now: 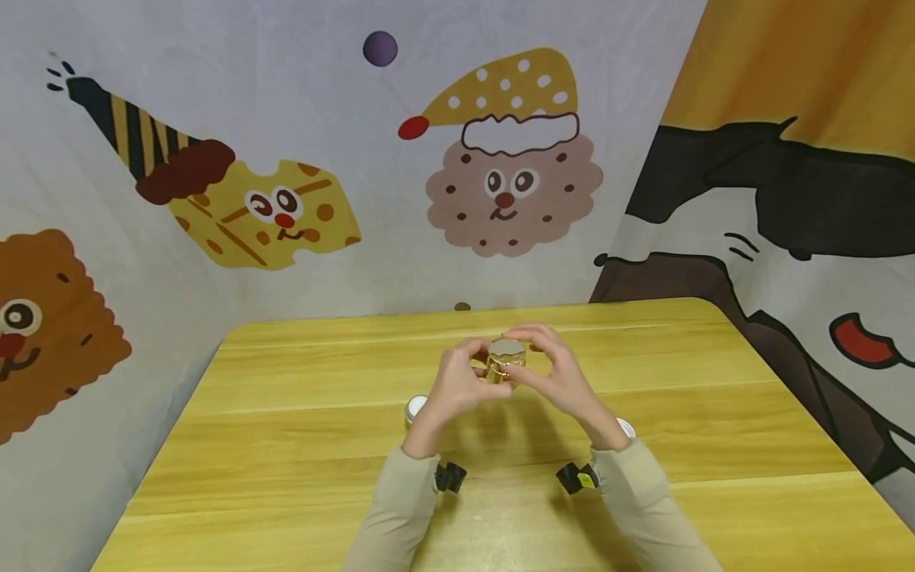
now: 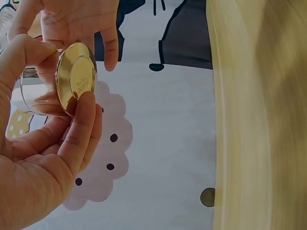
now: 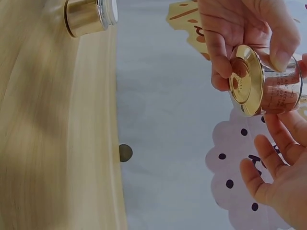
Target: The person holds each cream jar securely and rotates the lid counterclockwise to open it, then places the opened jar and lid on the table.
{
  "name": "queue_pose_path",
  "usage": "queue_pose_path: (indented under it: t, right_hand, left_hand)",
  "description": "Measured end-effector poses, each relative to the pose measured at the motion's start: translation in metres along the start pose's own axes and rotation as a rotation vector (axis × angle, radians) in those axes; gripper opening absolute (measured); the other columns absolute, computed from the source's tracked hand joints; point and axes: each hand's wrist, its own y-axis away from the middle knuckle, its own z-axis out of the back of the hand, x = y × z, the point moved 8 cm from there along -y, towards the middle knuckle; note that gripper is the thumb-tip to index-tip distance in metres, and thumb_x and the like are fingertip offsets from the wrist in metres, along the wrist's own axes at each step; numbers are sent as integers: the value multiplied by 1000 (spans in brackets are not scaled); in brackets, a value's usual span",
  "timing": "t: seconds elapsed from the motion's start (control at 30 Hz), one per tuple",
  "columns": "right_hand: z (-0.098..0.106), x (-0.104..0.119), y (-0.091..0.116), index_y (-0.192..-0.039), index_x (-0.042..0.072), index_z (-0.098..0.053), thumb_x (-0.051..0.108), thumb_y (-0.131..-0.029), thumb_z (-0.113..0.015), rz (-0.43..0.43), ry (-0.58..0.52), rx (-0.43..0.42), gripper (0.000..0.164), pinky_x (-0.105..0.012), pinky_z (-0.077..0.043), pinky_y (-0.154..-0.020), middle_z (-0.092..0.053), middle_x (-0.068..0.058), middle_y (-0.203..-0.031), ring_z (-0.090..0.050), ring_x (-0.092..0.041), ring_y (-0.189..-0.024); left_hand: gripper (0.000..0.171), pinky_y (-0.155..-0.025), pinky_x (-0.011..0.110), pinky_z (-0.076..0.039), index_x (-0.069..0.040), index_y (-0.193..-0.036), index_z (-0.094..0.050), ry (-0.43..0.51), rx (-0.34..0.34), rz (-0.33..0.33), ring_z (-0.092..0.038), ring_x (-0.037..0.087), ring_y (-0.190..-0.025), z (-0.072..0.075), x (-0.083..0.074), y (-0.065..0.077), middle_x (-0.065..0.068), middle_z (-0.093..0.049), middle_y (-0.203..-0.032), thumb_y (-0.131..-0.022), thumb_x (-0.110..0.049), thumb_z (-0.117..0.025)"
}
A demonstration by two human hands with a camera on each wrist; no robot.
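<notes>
A small cosmetic jar (image 1: pixel 498 369) of clear glass with a shiny gold base is held up above the table. My left hand (image 1: pixel 461 381) grips it low, thumb on the glass and fingertips at the gold base (image 2: pixel 79 76), which carries small printed characters. Dark lettering (image 3: pixel 280 91) runs along the glass side. My right hand (image 1: pixel 561 377) reaches round the upper end of the jar, thumb in front and index finger behind the silvery top (image 1: pixel 506 347). The other fingers (image 3: pixel 253 175) of that hand fan out loosely beside the jar.
Left of the hands, partly behind the left wrist, stands a white-topped container (image 1: pixel 416 407). A white round rim (image 1: pixel 626 427) shows behind the right wrist. A gold jar (image 3: pixel 86 18) stands on the wooden table (image 1: pixel 300 429). A cartoon-printed cloth (image 1: pixel 386 199) hangs behind.
</notes>
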Motion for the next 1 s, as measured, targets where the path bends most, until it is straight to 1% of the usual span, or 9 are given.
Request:
queue_pose_path:
  t: [0.07, 0.17, 0.2, 0.3, 0.4, 0.5, 0.6, 0.8, 1.0]
  right_hand:
    - [0, 2, 0, -114, -7, -59, -10, -76, -67, -4, -22, 10, 38, -44, -40, -89, -55, -22, -118, -45, -30, -111]
    - [-1, -8, 1, -115, -5, -60, -9, -77, -67, 1, -22, 16, 39, -36, -40, -89, -55, -19, -119, -45, -26, -113]
    - [-1, -12, 1, -116, -4, -60, -8, -77, -68, 2, -21, 16, 40, -35, -40, -90, -55, -18, -120, -44, -24, -114]
    - [-1, -20, 1, -119, 0, -60, -5, -79, -68, -1, -29, 16, 41, -38, -41, -91, -55, -14, -122, -44, -20, -115]
    - [0, -22, 1, -120, -1, -59, -5, -79, -67, 3, -56, 11, 42, -42, -41, -91, -55, -15, -122, -44, -20, -116]
    - [0, -21, 1, -121, -2, -58, -7, -79, -66, 7, -70, 6, 43, -40, -40, -91, -54, -17, -122, -44, -20, -115]
    - [2, -20, 1, -121, -4, -57, -9, -79, -66, 11, -68, -5, 43, -39, -40, -91, -54, -18, -121, -44, -19, -115]
    - [8, -20, 4, -120, -3, -58, -9, -80, -65, 6, -84, -40, 41, -42, -41, -91, -56, -17, -120, -46, -15, -113]
    - [12, -24, 8, -120, -6, -56, -11, -80, -63, 8, -118, -52, 40, -27, -42, -90, -54, -21, -120, -47, -14, -112]
  left_hand:
    - [45, -72, 24, -55, 6, -109, -62, 0, 4, 2, -59, 22, -86, -1, 0, 0, 13, -61, -94, -66, 0, -77]
    - [45, -73, 30, -56, 10, -109, -61, 5, 16, 9, -60, 27, -88, -2, 0, -1, 17, -61, -96, -67, 4, -75]
    - [44, -73, 32, -57, 11, -108, -60, 7, 18, 9, -60, 28, -88, -2, 0, -1, 18, -61, -96, -67, 5, -75]
    - [43, -73, 32, -57, 12, -107, -60, 6, 24, 11, -60, 29, -89, -3, 1, -1, 18, -61, -96, -67, 5, -75]
    - [45, -73, 26, -56, 7, -109, -61, -2, 23, 14, -60, 23, -89, -2, 2, 0, 13, -61, -97, -68, 1, -76]
    - [47, -72, 23, -55, 4, -111, -62, -3, 24, 7, -59, 21, -89, -2, 3, 0, 11, -61, -98, -67, -3, -77]
    - [47, -72, 24, -55, 4, -111, -62, 3, 26, -5, -59, 21, -88, -2, 4, 1, 11, -61, -97, -68, -5, -76]
    - [49, -72, 25, -55, 4, -113, -61, -5, 15, 5, -58, 22, -90, 1, 6, 2, 10, -61, -100, -67, -4, -76]
    - [44, -70, 23, -55, 3, -106, -61, -35, -4, 20, -57, 21, -88, 6, 12, 5, 10, -61, -97, -66, -2, -77]
